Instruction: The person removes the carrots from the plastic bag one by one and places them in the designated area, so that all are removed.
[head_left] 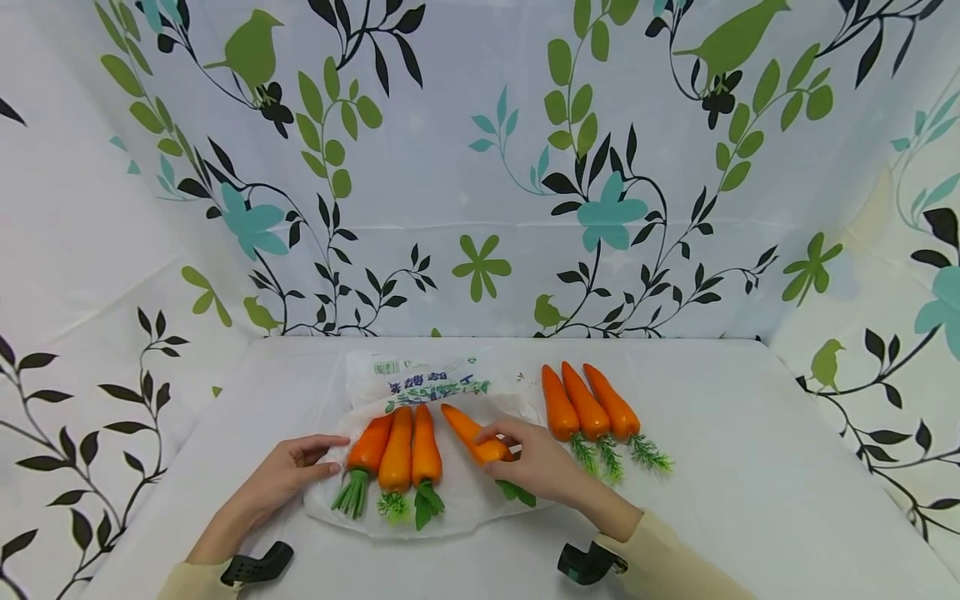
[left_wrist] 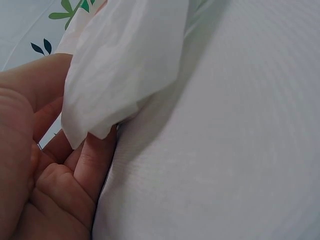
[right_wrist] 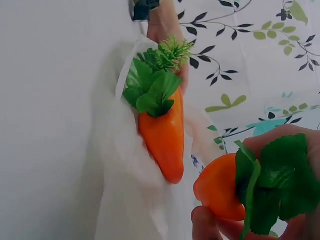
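My right hand grips an orange artificial carrot by its thick end, over a white plastic bag. Its broad green leaves hang below the fingers, close to the right wrist camera. Side by side on the bag lie three more carrots, with the left one, the middle one and the right one all pointing away from me. At the bag's left edge rests my left hand, thumb and forefinger apart beside the left carrot. White plastic covers its fingertips in the left wrist view.
Three further carrots lie in a row on the white table, right of the bag. Blue and green print marks the bag's far end. A patterned cloth hangs behind the table.
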